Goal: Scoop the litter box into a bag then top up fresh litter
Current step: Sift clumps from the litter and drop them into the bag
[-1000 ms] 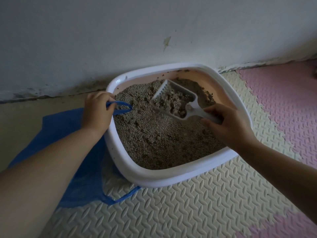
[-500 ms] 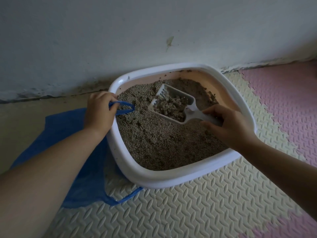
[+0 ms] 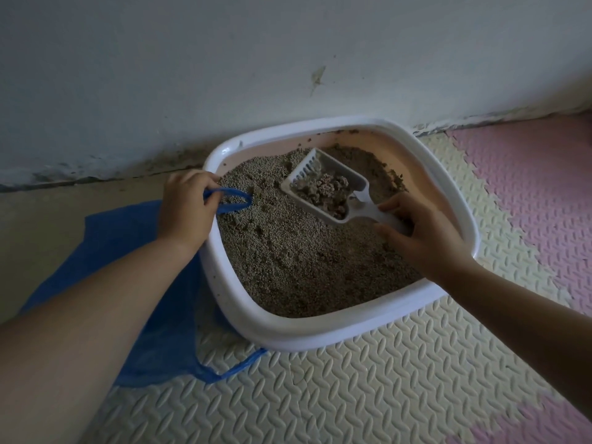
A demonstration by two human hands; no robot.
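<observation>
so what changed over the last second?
The scoop hardly moved, held over the litter, but its load thinned: loose grains left the slotted front, and clumps remain near the handle end. Nothing was taken hold of or let go. Unchanged: the right hand grips the scoop handle, and the left hand holds the blue bag by its handle at the litter box left rim.
</observation>
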